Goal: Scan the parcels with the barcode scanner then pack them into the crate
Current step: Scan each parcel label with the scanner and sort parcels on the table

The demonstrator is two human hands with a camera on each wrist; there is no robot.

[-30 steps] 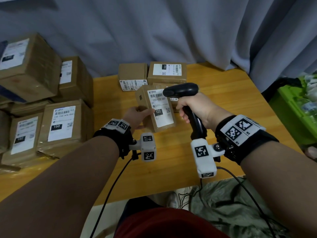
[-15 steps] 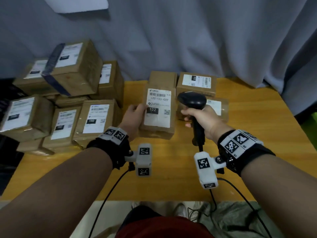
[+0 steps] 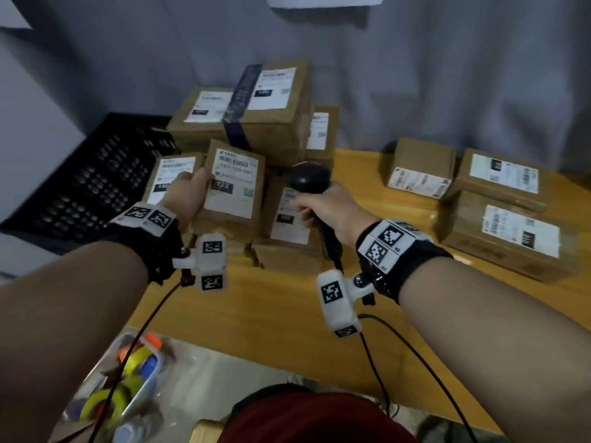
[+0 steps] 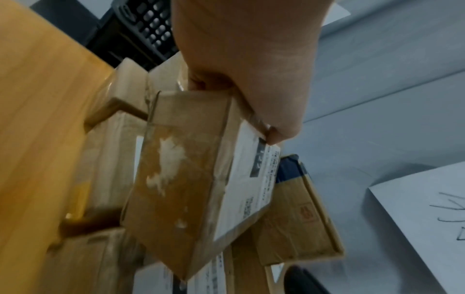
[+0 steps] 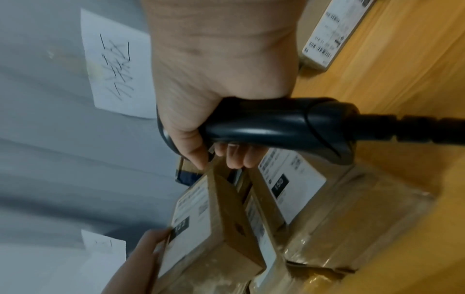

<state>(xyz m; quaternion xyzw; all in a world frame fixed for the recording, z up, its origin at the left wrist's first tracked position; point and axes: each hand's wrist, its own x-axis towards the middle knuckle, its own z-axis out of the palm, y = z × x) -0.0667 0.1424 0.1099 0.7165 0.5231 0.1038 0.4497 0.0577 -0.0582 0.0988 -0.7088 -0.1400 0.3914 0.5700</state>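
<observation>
Head view has swung left since a second ago: the parcel marked 122 (image 3: pixel 235 183), which I held over the middle of the counter (image 3: pixel 287 314) with the barcode scanner (image 3: pixel 309 179) aimed at its label, now rides in the air in front of the stack of parcels (image 3: pixel 271 123) at the counter's far left corner. That reads to me as scanned and on its way to the black crate (image 3: pixel 96 177), which sits just past the counter's left edge. My left hand (image 3: pixel 188 195) pinches the parcel's left edge, thumb on the label; my right hand (image 3: pixel 332 207) is wrapped round the scanner handle. Open room lies leftward, but the stack crowds the path, so I judge I must lift over its corner. Three parcels (image 3: pixel 499 199) wait at the far right.
</observation>
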